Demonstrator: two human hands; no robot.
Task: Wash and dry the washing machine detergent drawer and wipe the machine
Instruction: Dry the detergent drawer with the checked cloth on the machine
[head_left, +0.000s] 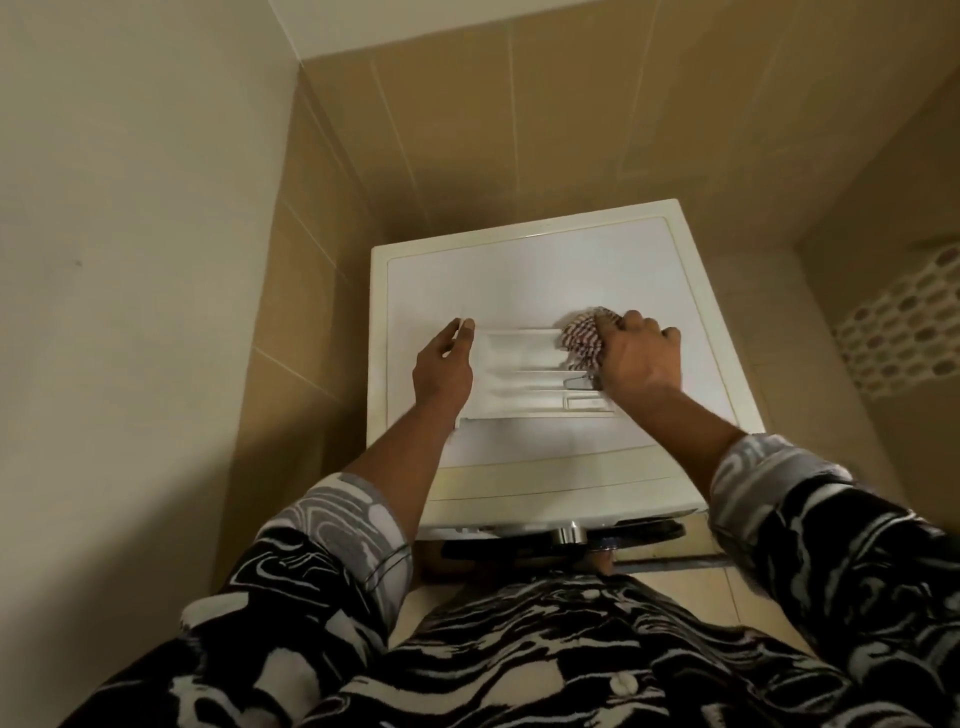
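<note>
The white detergent drawer (524, 371) lies flat on top of the white washing machine (540, 270), its compartments facing up. My left hand (444, 364) holds the drawer's left end, thumb and fingers around its front panel. My right hand (640, 353) grips a red-and-white checked cloth (582, 335) and presses it into the drawer's right end. Part of the cloth is hidden under that hand.
The machine stands in a narrow tiled corner, a plain wall close on the left. A white perforated basket (904, 332) sits at the right edge. The machine's dark door rim and chrome handle (569, 535) stick out below its front.
</note>
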